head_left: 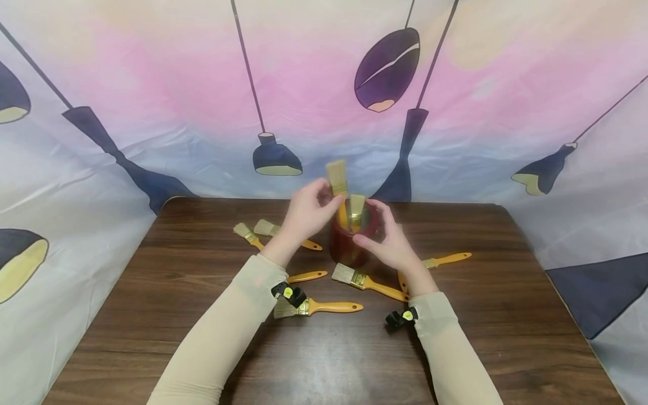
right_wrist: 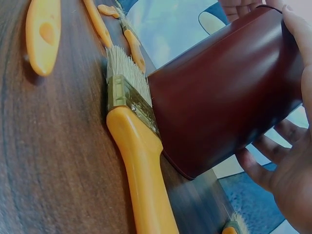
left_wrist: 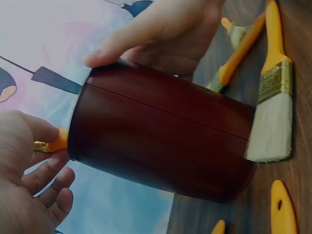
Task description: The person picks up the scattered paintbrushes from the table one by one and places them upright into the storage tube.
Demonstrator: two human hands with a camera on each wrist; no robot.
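A dark red cylindrical container stands upright on the table, with a paintbrush in it, bristles up. My left hand pinches a second paintbrush by its orange handle at the container's mouth; its bristles point up and the handle's lower end is hidden inside. My right hand holds the container's right side near the rim, thumb on the near side and fingers round the far side. In the right wrist view, another paintbrush lies just in front of the container's base.
Several paintbrushes lie loose on the brown wooden table. One brush is in front, a pair lies behind my left forearm, and another is right of my right wrist. A printed cloth hangs behind the table.
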